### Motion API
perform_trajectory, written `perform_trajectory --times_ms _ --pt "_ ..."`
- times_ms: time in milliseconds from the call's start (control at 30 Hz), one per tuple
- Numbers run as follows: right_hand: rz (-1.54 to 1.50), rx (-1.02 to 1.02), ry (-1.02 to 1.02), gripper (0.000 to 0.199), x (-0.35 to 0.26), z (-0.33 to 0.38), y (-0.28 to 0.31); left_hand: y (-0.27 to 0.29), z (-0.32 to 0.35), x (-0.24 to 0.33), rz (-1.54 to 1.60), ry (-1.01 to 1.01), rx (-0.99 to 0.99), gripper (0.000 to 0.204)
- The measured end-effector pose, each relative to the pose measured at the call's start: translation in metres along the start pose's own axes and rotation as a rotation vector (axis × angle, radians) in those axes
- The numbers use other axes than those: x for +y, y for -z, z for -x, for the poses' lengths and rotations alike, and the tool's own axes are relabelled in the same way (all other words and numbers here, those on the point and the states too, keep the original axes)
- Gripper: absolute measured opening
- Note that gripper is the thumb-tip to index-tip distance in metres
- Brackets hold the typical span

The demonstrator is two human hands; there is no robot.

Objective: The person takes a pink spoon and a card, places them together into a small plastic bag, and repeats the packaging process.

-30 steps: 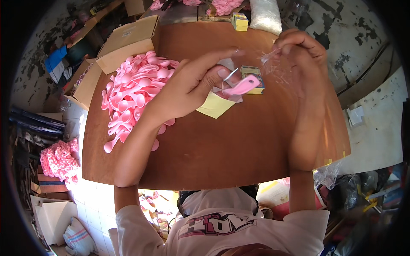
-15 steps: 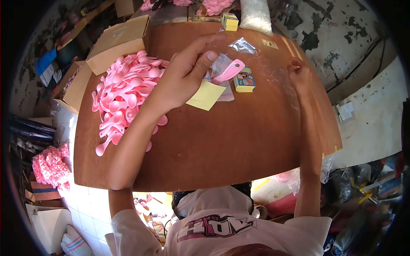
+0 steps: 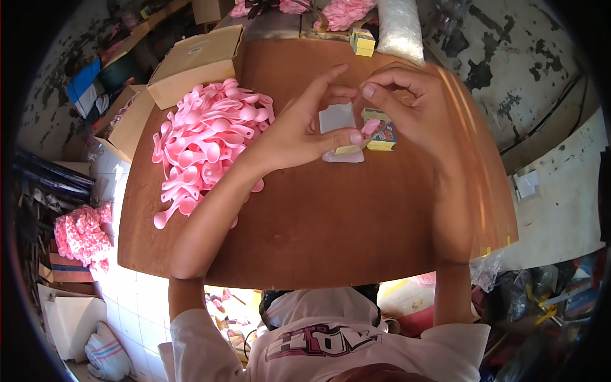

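Note:
My left hand (image 3: 299, 130) is closed, thumb foremost, on a small clear plastic bag holding a pink measuring spoon (image 3: 371, 126). Only the spoon's handle end shows past my thumb, and a yellow card (image 3: 347, 150) peeks out below it. Close by on the right, my right hand (image 3: 414, 105) has its thumb and forefinger pinched above the bag; what they hold is too thin and clear to make out. Beneath the hands lie a stack of clear bags (image 3: 337, 118) and a block of printed cards (image 3: 382, 141). Left of my left hand is a pile of pink spoons (image 3: 203, 137).
A cardboard box (image 3: 194, 67) stands on the far left of the brown table (image 3: 331, 235); an open carton (image 3: 121, 124) is beside it. Toward the back are a yellow card block (image 3: 362, 43) and a white bulging plastic sack (image 3: 400, 28). Pink bundles (image 3: 344, 13) lie beyond.
My right hand has come in from the table's right side to meet the left. My left hand has turned, so the spoon and yellow card are now mostly covered.

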State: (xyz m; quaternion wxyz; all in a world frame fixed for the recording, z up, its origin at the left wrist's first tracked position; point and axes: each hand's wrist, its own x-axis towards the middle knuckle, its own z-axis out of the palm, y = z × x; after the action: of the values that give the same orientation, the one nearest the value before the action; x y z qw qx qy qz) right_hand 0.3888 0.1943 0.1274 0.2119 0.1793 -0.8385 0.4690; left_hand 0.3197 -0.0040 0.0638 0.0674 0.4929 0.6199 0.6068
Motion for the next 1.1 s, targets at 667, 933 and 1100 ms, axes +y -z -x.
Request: perform_trajectory --times_ms 667,933,1100 --pt "-0.284 -0.149 -0.2 0.028 0.026 0.005 0.008 -0.014 -0.007 -0.018 0.159 0.057 0.174 0.058" --pt "-0.323 -0.066 -0.201 0.022 0.029 0.002 0.002 0.005 -0.007 0.002 0.11 0.089 0.179 0.042" --pt "-0.364 -0.084 -0.18 0.019 0.032 0.003 0.001 0.009 -0.003 0.01 0.105 0.123 0.343 0.024"
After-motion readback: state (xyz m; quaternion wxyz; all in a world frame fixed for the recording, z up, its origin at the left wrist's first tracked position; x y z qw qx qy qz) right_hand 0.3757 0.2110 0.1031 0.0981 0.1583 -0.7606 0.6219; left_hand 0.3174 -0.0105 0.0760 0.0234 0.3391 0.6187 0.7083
